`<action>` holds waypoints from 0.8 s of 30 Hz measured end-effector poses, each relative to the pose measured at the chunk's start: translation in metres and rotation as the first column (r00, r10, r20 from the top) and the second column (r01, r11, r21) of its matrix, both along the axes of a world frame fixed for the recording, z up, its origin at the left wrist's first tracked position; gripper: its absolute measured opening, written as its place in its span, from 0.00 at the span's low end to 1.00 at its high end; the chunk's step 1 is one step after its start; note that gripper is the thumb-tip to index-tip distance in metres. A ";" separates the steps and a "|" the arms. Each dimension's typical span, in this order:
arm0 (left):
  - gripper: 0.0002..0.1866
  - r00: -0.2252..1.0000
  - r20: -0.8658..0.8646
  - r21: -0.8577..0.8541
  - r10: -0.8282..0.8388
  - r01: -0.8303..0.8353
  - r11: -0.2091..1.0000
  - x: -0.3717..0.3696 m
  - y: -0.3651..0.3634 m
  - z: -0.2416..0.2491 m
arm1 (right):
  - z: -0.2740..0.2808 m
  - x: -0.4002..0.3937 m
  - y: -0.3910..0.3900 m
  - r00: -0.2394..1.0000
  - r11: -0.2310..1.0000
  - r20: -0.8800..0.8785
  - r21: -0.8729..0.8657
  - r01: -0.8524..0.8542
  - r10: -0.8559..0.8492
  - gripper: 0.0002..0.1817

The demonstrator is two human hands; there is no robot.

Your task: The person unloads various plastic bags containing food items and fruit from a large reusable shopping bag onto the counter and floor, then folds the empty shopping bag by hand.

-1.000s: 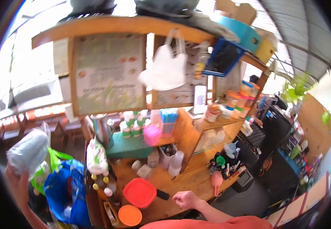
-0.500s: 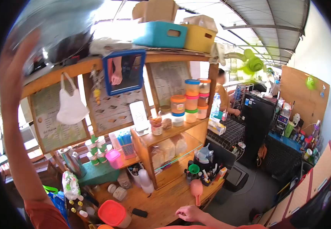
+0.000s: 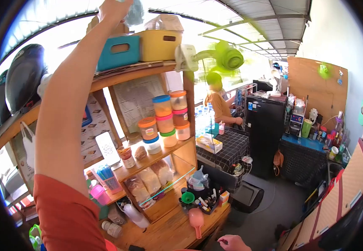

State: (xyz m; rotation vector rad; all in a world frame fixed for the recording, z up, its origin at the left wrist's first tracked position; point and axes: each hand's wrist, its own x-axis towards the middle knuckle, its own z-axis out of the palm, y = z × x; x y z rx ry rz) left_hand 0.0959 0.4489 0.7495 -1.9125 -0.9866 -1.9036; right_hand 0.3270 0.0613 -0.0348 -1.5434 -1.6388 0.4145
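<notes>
My left hand [image 3: 113, 11] is raised high at the top of the view, above the shelf's top board. Its fingers are closed on a crumpled, translucent bluish plastic bag [image 3: 135, 13], partly hidden by the hand. Just below it stand a teal bin [image 3: 121, 52] and a yellow bin [image 3: 160, 44] with a clear plastic package [image 3: 164, 23] on top. My right hand [image 3: 233, 243] is low at the bottom edge, fingers curled together, beside the wooden counter [image 3: 169, 234]. Whether anything is inside it is hidden. Nearest to it lies a pink scoop [image 3: 196, 221].
Dark helmets [image 3: 24, 79] sit on the shelf at left. Stacked lidded tubs [image 3: 164, 121] and a propped white phone [image 3: 107, 148] stand on the lower shelf. A green fan [image 3: 227, 58] juts out from the shelf post. Farther back, a person [image 3: 219, 102] stands near a black fridge [image 3: 265, 134].
My left hand has swung from the far left to the right, up above the bins, with the plastic bag. The view has turned right. My right hand stays low, curled.
</notes>
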 end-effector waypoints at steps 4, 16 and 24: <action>0.29 0.993 0.111 -0.095 0.050 -0.039 0.995 0.044 0.040 0.006 | -0.014 0.021 -0.022 0.990 0.988 -0.020 -0.058 0.141 -0.143 0.07; 0.41 0.987 -0.056 -0.162 0.153 -0.160 0.974 0.123 0.105 -0.012 | -0.066 0.058 -0.049 0.972 0.935 0.007 -0.272 0.227 -0.234 0.10; 0.45 0.952 -0.192 -0.294 0.238 -0.287 0.912 0.130 0.109 -0.021 | -0.101 0.062 -0.051 0.978 0.920 -0.027 -0.346 0.184 -0.206 0.11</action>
